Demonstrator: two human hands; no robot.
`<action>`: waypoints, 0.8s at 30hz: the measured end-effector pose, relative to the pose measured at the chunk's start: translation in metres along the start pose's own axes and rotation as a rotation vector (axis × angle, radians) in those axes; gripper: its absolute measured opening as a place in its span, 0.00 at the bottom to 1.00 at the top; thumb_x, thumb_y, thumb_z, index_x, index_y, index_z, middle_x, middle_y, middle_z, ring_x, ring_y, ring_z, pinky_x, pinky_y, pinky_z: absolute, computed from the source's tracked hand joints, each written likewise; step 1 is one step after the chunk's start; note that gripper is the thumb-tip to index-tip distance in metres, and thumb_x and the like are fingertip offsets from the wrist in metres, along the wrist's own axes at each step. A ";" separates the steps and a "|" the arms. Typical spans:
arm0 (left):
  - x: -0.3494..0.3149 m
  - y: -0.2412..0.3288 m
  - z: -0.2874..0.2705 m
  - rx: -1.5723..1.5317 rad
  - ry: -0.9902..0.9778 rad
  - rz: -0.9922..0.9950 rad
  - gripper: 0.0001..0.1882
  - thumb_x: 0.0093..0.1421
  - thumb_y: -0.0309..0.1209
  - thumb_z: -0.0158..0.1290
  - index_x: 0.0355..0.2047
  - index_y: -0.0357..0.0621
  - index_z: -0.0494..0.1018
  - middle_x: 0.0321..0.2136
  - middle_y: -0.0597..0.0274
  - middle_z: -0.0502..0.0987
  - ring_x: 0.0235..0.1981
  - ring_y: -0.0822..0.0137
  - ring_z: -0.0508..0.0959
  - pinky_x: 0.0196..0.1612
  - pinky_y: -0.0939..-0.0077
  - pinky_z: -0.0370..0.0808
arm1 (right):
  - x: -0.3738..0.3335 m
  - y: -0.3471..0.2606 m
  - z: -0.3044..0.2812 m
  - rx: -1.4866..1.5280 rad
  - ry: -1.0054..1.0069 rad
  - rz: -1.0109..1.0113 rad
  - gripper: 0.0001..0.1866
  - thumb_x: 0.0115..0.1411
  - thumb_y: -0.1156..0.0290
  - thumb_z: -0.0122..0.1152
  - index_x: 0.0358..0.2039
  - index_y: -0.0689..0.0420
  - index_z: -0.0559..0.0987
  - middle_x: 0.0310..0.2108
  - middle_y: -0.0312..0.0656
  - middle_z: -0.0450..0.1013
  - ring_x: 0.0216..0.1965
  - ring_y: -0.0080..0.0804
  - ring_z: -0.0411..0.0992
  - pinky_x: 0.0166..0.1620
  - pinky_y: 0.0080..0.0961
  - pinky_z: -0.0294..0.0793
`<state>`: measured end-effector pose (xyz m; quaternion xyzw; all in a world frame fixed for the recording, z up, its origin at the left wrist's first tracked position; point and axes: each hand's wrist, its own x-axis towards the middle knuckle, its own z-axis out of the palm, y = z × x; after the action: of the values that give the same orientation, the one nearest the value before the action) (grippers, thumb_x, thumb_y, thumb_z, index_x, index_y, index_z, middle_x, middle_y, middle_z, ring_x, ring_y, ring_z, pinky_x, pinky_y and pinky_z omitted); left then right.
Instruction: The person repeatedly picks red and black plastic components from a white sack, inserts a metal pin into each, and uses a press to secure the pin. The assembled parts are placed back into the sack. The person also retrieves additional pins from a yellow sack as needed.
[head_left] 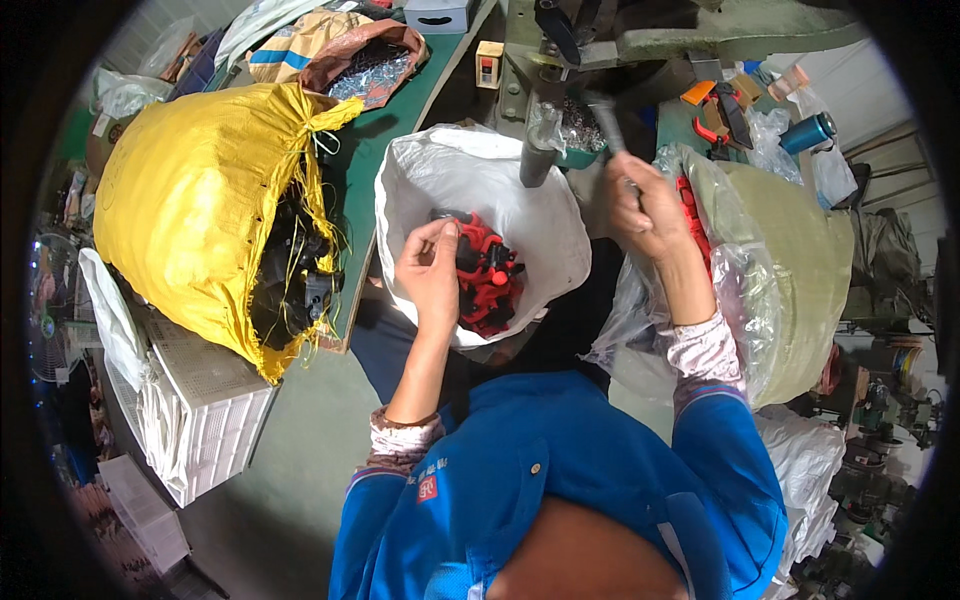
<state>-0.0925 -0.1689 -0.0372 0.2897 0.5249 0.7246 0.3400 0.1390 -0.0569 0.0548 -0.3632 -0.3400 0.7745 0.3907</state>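
Note:
At the left inside of a white woven sack (555, 240), my left hand (430, 270) is closed in a pinch. A small black part (440, 214) shows at its fingertips; its exact kind is not clear. Beneath lie several red and black plastic parts (490, 275) in the sack. My right hand (650, 210) is raised to the right of the sack, wrapped round a grey metal bar (606, 122). Motion blurs the bar, and I cannot tell whether it joins the machine (515, 80) behind it. A round metal post (538, 165) comes down over the sack's far rim.
A yellow sack (190, 200) of black parts leans on the green table (372, 150) at left. Behind it an open bag holds small metal pieces (368, 72). A green tray (580, 157) of small pieces sits by the post. At right stands a pale sack (790, 260) with red parts.

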 end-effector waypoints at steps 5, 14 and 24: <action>0.017 0.011 0.042 0.175 -0.106 0.069 0.06 0.59 0.26 0.55 0.35 0.37 0.77 0.30 0.66 0.77 0.30 0.79 0.74 0.36 0.86 0.70 | 0.016 -0.030 -0.070 -0.616 0.260 0.000 0.15 0.65 0.62 0.45 0.26 0.58 0.71 0.12 0.33 0.62 0.07 0.18 0.52 0.11 0.17 0.47; 0.022 -0.007 0.102 0.243 -0.077 0.068 0.08 0.57 0.26 0.56 0.37 0.37 0.78 0.34 0.60 0.77 0.34 0.74 0.74 0.40 0.80 0.71 | 0.113 -0.156 -0.265 -2.167 0.698 -0.121 0.14 0.60 0.64 0.48 0.38 0.59 0.78 0.38 0.53 0.76 0.41 0.50 0.75 0.42 0.43 0.75; 0.056 0.003 0.173 0.671 -0.248 0.426 0.14 0.50 0.31 0.62 0.38 0.44 0.79 0.39 0.58 0.77 0.48 0.60 0.67 0.54 0.68 0.62 | 0.115 -0.145 -0.272 -2.198 0.591 -0.431 0.12 0.57 0.68 0.51 0.38 0.59 0.78 0.39 0.51 0.74 0.39 0.49 0.74 0.42 0.42 0.74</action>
<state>0.0075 -0.0280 0.0178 0.5716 0.6152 0.5272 0.1299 0.3671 0.1747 0.0008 -0.6082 -0.7802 -0.1366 0.0525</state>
